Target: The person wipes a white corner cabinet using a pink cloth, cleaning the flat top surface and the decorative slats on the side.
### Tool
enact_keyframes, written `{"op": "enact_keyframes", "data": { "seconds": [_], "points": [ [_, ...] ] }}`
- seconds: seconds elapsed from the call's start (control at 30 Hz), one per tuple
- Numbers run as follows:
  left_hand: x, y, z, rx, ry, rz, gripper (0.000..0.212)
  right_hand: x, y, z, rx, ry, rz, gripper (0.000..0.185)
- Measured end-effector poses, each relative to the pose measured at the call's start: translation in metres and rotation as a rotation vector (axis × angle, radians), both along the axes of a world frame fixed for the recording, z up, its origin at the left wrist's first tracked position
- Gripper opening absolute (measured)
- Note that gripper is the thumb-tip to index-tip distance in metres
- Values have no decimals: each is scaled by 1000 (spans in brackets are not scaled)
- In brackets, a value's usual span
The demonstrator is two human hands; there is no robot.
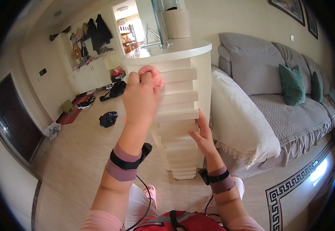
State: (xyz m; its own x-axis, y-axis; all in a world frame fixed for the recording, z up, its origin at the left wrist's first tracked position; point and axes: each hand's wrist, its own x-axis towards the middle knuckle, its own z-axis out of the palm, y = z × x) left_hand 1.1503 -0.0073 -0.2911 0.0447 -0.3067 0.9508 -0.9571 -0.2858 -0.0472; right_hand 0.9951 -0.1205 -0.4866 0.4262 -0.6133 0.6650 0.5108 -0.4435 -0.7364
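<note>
A crumpled pink cloth is bunched in my left hand, held up before the upper left side of a white cabinet end. Horizontal ledges, stacked like louvres, make up this slatted front. Whether the cloth touches a ledge cannot be told, since the hand covers that part. My right hand rests against the right edge of the slats about halfway down, fingers pointing up along the side and thumb toward the front. Over the slats juts a rounded white countertop.
A cream pot and a glass panel stand on the countertop. Close by on the right is a grey sofa with a white cover over its arm. A dark bundle and a black bag lie on the tiled floor.
</note>
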Motion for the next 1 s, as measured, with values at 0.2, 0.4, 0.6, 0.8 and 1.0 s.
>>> {"op": "enact_keyframes", "data": {
  "seconds": [0.2,0.4,0.6,0.8,1.0],
  "points": [
    [-51,-38,5,34,57,-161,21,7,-3,-8,-23,19,-49,86],
    [-85,-64,3,188,99,-593,28,-5,-6,1,59,-71,20,70],
    [-98,-58,-49,340,444,-1041,40,-42,36,65,309,-610,144,53],
    [-94,-44,-62,681,1053,-1627,56,-49,24,59,160,-453,-110,52],
    [-40,5,-62,216,624,-981,49,-41,-27,112,65,-294,-326,12]
  ]
}}
